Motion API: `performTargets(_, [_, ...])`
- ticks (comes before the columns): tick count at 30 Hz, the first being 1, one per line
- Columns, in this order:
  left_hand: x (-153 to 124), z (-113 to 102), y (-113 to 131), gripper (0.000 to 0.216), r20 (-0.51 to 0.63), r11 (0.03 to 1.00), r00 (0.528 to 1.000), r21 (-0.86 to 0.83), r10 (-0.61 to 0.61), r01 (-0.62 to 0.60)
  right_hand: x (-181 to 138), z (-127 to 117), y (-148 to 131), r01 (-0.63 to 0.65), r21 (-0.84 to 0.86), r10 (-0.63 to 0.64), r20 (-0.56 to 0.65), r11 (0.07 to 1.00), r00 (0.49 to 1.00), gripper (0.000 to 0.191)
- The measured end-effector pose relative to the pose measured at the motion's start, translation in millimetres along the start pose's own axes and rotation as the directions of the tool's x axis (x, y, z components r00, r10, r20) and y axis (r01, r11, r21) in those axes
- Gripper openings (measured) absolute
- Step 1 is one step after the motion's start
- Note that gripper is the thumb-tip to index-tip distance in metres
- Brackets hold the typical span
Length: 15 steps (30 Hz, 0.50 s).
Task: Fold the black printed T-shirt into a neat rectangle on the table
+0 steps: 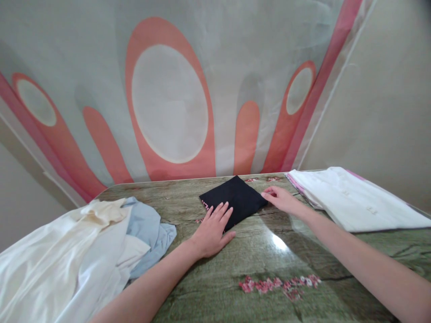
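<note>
A dark black piece of folded fabric (239,197) lies near the table's far edge, turned so its corners point like a diamond. A strip of pink-and-white pattern shows along its left edge. My left hand (213,229) rests flat on its lower left part, fingers stretched out and thumb apart. At the fabric's right corner is my right hand (280,199), its fingers curled together with the tips at the edge, apparently pinching it. The exact grip of the fingertips is partly hidden.
On the left of the wood-patterned table (208,287) lies a loose heap of cream and white cloth (63,255), with a light blue cloth (146,224) beside it. A stack of folded white clothes (360,202) lies at the right. Behind the table hangs a patterned sheet (222,54).
</note>
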<state>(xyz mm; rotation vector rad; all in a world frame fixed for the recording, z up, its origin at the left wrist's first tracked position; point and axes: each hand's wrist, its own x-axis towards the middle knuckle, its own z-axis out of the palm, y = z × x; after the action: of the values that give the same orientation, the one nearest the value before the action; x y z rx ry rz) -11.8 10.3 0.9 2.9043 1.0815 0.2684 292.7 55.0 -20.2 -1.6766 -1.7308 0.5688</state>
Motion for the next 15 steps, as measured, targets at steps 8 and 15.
performTargets(8, [-3.6,-3.1,5.5,0.046,-0.169,0.998,0.985,-0.061,-0.036,0.026,9.1,8.7,-2.9,-0.119,-0.02,0.12,0.077,0.993,0.99,0.033])
performTargets(15, [-7.9,-8.2,14.1,0.034,-0.147,0.988,0.977,-0.046,-0.152,0.146,6.6,9.4,4.6,-0.054,0.097,0.056,-0.02,0.994,0.998,0.025])
